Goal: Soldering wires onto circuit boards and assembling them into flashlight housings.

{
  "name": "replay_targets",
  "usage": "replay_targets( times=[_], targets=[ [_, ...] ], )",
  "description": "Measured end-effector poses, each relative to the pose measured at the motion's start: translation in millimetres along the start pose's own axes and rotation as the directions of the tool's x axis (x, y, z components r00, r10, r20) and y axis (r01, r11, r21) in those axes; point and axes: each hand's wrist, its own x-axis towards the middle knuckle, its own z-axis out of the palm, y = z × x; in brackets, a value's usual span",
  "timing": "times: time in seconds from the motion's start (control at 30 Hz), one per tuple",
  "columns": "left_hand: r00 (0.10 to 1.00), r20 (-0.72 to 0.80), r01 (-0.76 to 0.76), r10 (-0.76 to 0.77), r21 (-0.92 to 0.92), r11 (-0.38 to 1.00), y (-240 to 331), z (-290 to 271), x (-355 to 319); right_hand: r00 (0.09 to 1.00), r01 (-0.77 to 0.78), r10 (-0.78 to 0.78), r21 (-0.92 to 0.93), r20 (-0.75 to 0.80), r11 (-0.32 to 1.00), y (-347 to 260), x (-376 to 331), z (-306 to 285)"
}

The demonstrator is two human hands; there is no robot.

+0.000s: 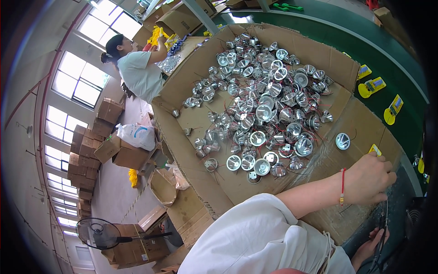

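Many silver reflector cups (pixel 262 102) with red wires lay heaped on the flattened cardboard (pixel 191 118), all within our reach. Our left hand (pixel 369 179) curled its fingers to pinch thin wires at the cardboard's edge; our right hand (pixel 370 244) below held dark wires, its fingers half hidden.

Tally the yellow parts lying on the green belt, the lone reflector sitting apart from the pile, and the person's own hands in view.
Yellow parts on the green belt: 3 (first one)
Lone silver reflector apart from the reflector pile: 1
Own hands: 2, left hand and right hand
Total: 6
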Motion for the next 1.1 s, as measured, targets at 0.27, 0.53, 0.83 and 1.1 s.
replay_targets(
  times=[0.27,0.53,0.83,1.1],
  targets=[
    [0.999,-0.043,0.035,-0.030,0.124,0.992,0,4,0,0.999,-0.008,0.007,-0.040,-0.032,0.999,-6,-2,1],
    [0.998,-0.046,0.036,-0.031,0.128,0.991,-2,5,-2,1.000,-0.018,0.017,-0.043,-0.021,0.999,-5,-3,2],
    [0.999,-0.034,0.037,-0.033,0.139,0.990,-2,5,-1,1.000,-0.016,0.015,-0.048,-0.025,0.999,-4,-1,6],
    [0.999,-0.024,0.026,-0.023,0.149,0.988,7,-1,2,0.998,0.010,-0.008,0.024,-0.069,1.000,-10,-9,2]
  ],
)
